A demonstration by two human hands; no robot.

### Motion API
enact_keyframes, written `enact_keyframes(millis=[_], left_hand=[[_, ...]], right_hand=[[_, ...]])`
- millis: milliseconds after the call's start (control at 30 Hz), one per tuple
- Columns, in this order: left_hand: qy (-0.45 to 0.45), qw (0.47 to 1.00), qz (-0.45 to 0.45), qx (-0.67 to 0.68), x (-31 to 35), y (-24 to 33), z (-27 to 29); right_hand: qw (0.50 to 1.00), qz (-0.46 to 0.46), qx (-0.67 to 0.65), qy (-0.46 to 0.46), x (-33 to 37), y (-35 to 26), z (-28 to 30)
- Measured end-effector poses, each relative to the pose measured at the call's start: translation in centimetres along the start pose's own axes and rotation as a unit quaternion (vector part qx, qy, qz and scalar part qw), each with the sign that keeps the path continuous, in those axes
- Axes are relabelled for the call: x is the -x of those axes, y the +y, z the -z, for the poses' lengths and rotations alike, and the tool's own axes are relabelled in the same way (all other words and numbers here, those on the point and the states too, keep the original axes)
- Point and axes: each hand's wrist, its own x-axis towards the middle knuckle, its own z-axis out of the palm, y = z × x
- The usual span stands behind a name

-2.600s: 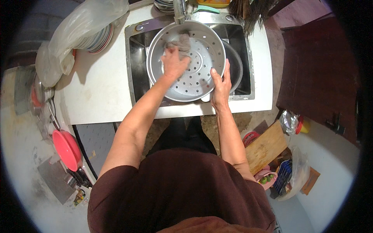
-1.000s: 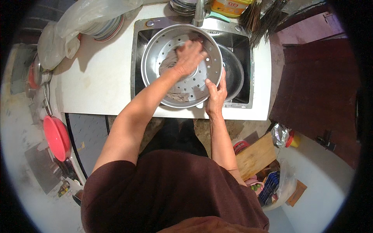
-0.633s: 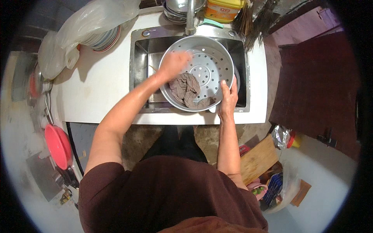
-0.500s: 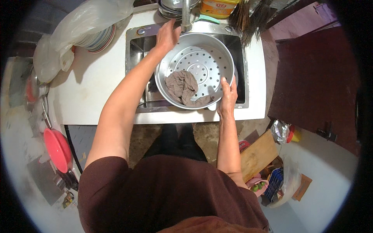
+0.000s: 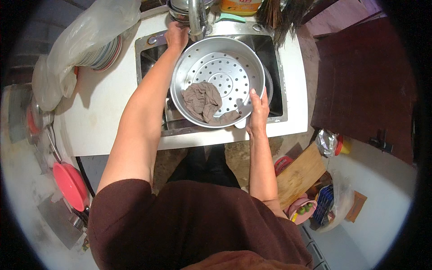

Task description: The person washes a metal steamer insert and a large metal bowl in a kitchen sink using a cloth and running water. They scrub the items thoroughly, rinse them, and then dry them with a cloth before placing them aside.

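Observation:
A round silver steamer pot with a perforated bottom (image 5: 238, 74) rests over the sink (image 5: 282, 90). My right hand (image 5: 258, 110) is closed on its right rim, thumb on top. Inside the steamer, at its lower left, lies a crumpled grey-brown cloth (image 5: 201, 100), with one end trailing along the wall. My left hand (image 5: 177, 37) is stretched up beside the metal faucet (image 5: 195, 20), close to its base. Its fingers are mostly hidden, so whether they grip anything does not show.
Stacked plates (image 5: 105, 55) stand at left under a clear plastic bag (image 5: 90, 31). Behind the sink are metal bowls (image 5: 179, 13), a green-handled tool (image 5: 231, 18), a yellow-orange tub (image 5: 240, 6) and brush bristles (image 5: 272, 15). A pink basin (image 5: 69, 185) hangs at lower left.
My left hand has moved from the steamer's upper-left rim up to beside the faucet base. The right hand stays on the rim. The whole view has shifted slightly.

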Motion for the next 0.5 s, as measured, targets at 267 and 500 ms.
enact_keyframes(millis=[267, 500], left_hand=[[-0.465, 0.686, -0.178, -0.531, 19.2, 2.5, 6.6], [-0.227, 0.805, -0.157, -0.526, 15.3, -5.1, 4.7]], right_hand=[[0.999, -0.03, -0.03, 0.0, -0.1, -0.6, -2.2], [0.999, -0.006, 0.034, -0.009, 0.7, 1.9, -1.6]])
